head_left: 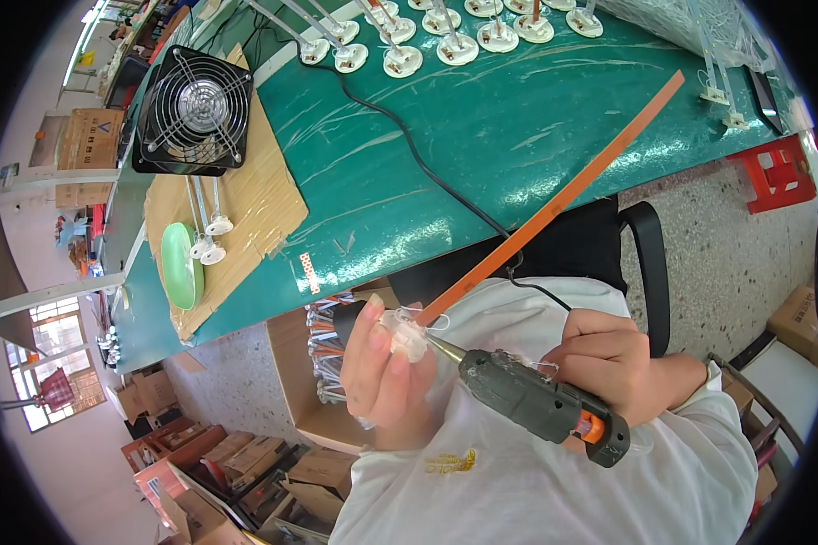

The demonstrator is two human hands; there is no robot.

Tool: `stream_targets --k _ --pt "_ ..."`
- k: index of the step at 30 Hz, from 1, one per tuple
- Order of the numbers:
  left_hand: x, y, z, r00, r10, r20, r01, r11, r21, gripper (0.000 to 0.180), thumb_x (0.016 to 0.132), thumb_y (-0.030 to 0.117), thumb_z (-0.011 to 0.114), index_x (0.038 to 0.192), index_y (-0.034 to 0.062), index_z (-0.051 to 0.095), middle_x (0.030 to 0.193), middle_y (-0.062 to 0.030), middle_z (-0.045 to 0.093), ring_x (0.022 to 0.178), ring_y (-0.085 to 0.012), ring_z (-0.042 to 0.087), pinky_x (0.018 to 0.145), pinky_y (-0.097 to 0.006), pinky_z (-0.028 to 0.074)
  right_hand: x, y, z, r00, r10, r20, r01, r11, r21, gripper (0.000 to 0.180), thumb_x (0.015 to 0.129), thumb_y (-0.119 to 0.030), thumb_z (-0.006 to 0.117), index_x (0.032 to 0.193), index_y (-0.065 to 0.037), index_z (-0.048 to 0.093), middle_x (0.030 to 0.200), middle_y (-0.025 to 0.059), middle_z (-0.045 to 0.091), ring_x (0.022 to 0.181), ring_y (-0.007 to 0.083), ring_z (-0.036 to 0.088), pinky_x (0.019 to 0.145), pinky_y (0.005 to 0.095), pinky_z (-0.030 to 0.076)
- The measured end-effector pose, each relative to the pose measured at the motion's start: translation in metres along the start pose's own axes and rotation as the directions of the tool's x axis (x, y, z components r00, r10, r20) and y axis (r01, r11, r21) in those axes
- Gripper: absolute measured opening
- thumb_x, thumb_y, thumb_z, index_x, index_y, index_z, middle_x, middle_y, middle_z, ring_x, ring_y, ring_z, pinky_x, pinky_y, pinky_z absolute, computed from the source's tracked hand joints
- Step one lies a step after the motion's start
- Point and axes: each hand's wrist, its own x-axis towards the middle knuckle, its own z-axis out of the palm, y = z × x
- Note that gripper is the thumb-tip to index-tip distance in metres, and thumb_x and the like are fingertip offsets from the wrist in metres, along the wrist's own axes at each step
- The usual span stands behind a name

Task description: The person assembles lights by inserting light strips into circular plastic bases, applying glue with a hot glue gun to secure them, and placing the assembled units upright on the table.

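Pinched in the fingertips of my left hand (pixel 386 391) is a small translucent white plastic piece (pixel 407 340) with a thin wire loop by it. A long flat orange strip (pixel 554 204) runs from this piece up and to the right, over the table edge. My right hand (pixel 604 359) is closed round a black glue gun (pixel 523 395), which points left. Its metal nozzle meets the side of the white piece; I cannot tell whether it touches. Part of the gun's handle is hidden behind my right hand.
On the green table (pixel 373 173) stand several white round bases (pixel 457 49) with strips. A black fan (pixel 195 109) and a green dish (pixel 183 266) rest on cardboard (pixel 245 218) at left. A black cable (pixel 409 145) crosses the table. Below is an open box (pixel 291 372) of strips.
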Motion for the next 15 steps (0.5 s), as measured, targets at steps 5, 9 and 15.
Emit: stream_targets --k 5,9,15 --pt "-0.0026 -0.0001 -0.0025 0.997 0.065 0.032 -0.066 0.996 0.055 0.054 0.080 0.002 0.080 0.124 0.0006 0.049 0.124 -0.0260 0.058 0.101 -0.0480 0.066 0.085 -0.056 0.061 -0.0007 0.0001 0.0002 1.000 -0.006 -0.001 0.006 1.000 0.011 0.026 0.056 -0.015 0.072 0.075 0.001 0.064 0.070 0.0084 0.063 0.055 0.0217 0.048 0.047 0.0304 0.038" --pt "-0.0045 -0.0020 0.0002 0.995 0.103 0.013 -0.104 0.989 0.106 0.050 0.081 0.003 0.079 0.121 0.0004 0.049 0.118 -0.0239 0.060 0.097 -0.0458 0.068 0.082 -0.054 0.062 -0.0012 -0.0005 -0.0008 1.000 -0.004 0.022 0.004 1.000 0.010 0.027 0.056 -0.016 0.072 0.075 0.001 0.064 0.070 0.0084 0.063 0.055 0.0217 0.048 0.047 0.0307 0.038" --pt "-0.0042 -0.0013 0.0039 0.986 0.160 -0.034 -0.153 0.976 0.155 0.045 0.079 -0.006 0.076 0.117 0.0011 0.052 0.116 -0.0185 0.061 0.095 -0.0438 0.069 0.078 -0.046 0.065 -0.0018 -0.0028 -0.0032 0.998 0.011 0.060 -0.012 1.000 0.017 0.028 0.055 -0.016 0.073 0.076 0.000 0.064 0.069 0.0070 0.061 0.055 0.0213 0.047 0.047 0.0310 0.038"
